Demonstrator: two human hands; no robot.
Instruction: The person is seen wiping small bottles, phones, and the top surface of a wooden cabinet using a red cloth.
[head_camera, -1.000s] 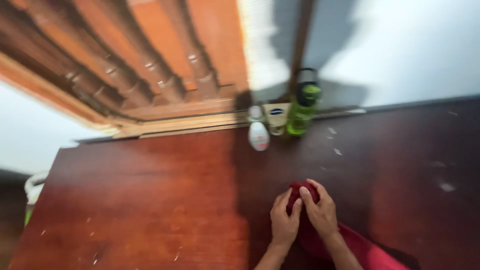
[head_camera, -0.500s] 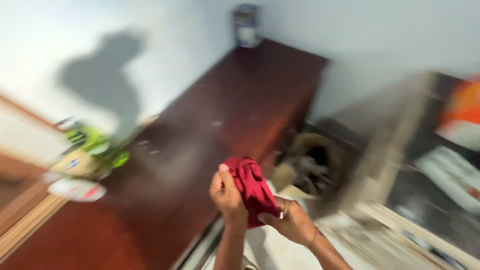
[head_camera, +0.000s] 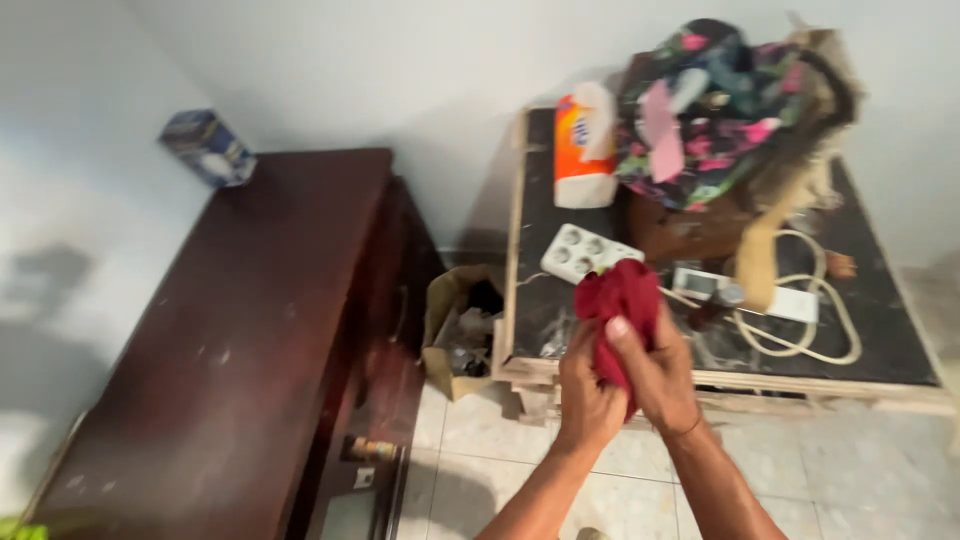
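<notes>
Above the low table's edge (head_camera: 720, 383), hands (head_camera: 625, 385) bunch red cloth (head_camera: 620, 300).

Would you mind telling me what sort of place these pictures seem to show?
Probably a room in a home, used partly for storage: a dark reddish wooden cabinet stands against a white wall, a low dark-topped table holds a white power strip and a floral fabric bag, and the floor is pale tile.

— What's the room like from where you stand?
— Pale plain walls (head_camera: 380, 60), light tiled floor (head_camera: 800, 470). A dark red-brown wooden cabinet (head_camera: 250, 330) sits left.
— And right?
— A low dark-topped table (head_camera: 880, 300) against the wall, cluttered.
</notes>
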